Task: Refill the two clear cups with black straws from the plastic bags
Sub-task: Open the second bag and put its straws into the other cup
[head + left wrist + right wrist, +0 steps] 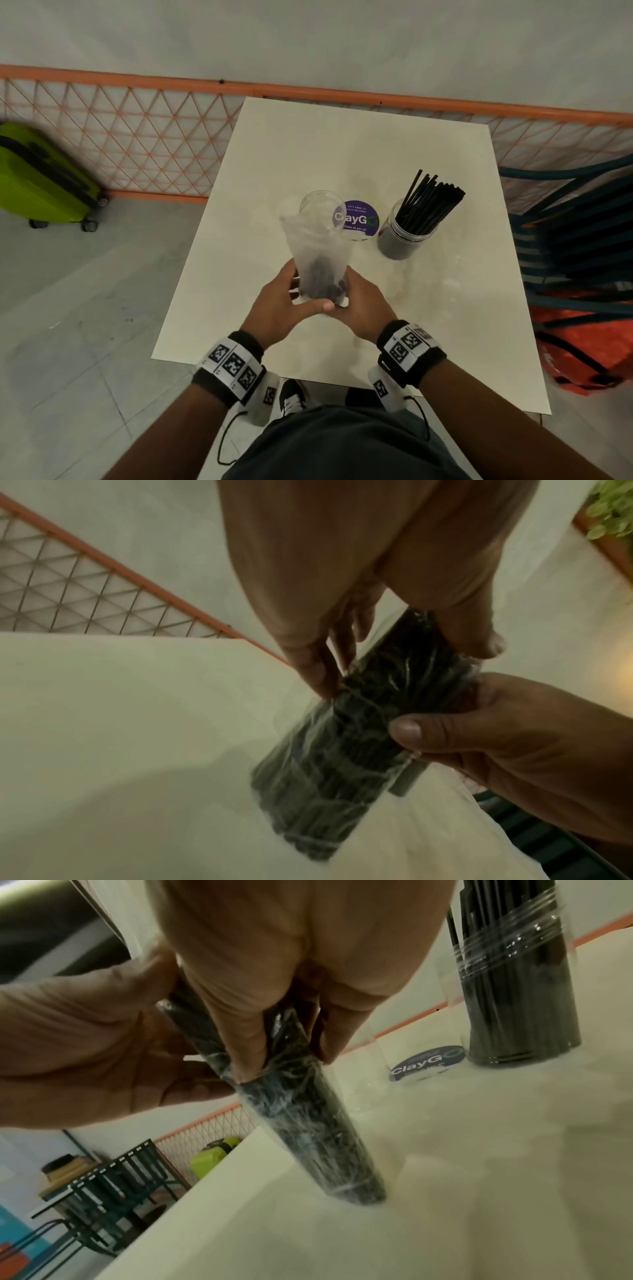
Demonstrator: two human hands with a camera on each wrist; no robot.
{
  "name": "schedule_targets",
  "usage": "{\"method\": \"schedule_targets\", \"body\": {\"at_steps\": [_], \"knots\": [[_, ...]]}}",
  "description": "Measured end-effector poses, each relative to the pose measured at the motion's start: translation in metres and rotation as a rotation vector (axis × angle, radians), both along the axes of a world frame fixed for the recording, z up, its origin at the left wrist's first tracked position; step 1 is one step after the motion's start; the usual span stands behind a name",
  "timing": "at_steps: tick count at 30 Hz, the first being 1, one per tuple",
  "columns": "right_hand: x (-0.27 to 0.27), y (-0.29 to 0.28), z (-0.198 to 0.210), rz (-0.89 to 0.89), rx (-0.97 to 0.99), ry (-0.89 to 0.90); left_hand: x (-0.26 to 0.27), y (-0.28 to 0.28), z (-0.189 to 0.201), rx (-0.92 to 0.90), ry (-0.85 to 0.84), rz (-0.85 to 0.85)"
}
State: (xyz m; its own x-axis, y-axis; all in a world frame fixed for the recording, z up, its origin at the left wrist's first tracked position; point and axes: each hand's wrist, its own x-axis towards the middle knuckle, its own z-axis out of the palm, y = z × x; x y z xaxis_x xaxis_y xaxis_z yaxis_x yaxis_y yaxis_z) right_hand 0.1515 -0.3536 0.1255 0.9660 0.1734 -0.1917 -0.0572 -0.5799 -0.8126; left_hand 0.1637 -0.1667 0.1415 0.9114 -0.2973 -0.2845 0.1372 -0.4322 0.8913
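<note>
Between both hands (318, 301): crinkly clear bag (317, 246) (black straws (323, 282)).

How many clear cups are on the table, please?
2: an empty cup behind the bag held in both hands, and a cup full of straws to its right, beyond the round sticker.

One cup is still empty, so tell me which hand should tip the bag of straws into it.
Probably the left hand: the empty clear cup stands ahead on its side, while the right hand, also gripping the bag of straws, sits nearer the filled cup.
</note>
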Motion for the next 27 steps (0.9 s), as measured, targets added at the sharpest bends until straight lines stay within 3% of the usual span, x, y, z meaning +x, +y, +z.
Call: {"method": "schedule_targets", "body": {"at_steps": [3,8,12,17,19,23,27], "knots": [[-0.001,0.001,-0.015,0.023,-0.096,0.045,-0.002,-0.003,-0.020,0.058,-0.069,0.051],[0.006,0.001,-0.033,0.062,-0.183,0.157,0.003,-0.006,-0.038,0.223,-0.111,-0.021],[0.008,-0.001,-0.034,0.089,-0.240,0.149,0.003,-0.006,-0.051,0.343,-0.174,-0.115],[0.007,-0.007,-0.028,0.054,-0.322,0.151,0.000,-0.010,-0.044,0.074,-0.106,-0.075],[0.007,-0.010,-0.027,0.059,-0.299,0.162,0.000,-0.013,-0.047,0.067,-0.084,-0.102],[0.003,-0.016,-0.022,0.036,-0.056,0.206,0.004,-0.015,-0.058,0.149,-0.086,-0.064],[-0.003,-0.014,-0.012,-0.029,0.006,0.059,0.004,-0.016,-0.061,0.270,-0.087,-0.105]]}}
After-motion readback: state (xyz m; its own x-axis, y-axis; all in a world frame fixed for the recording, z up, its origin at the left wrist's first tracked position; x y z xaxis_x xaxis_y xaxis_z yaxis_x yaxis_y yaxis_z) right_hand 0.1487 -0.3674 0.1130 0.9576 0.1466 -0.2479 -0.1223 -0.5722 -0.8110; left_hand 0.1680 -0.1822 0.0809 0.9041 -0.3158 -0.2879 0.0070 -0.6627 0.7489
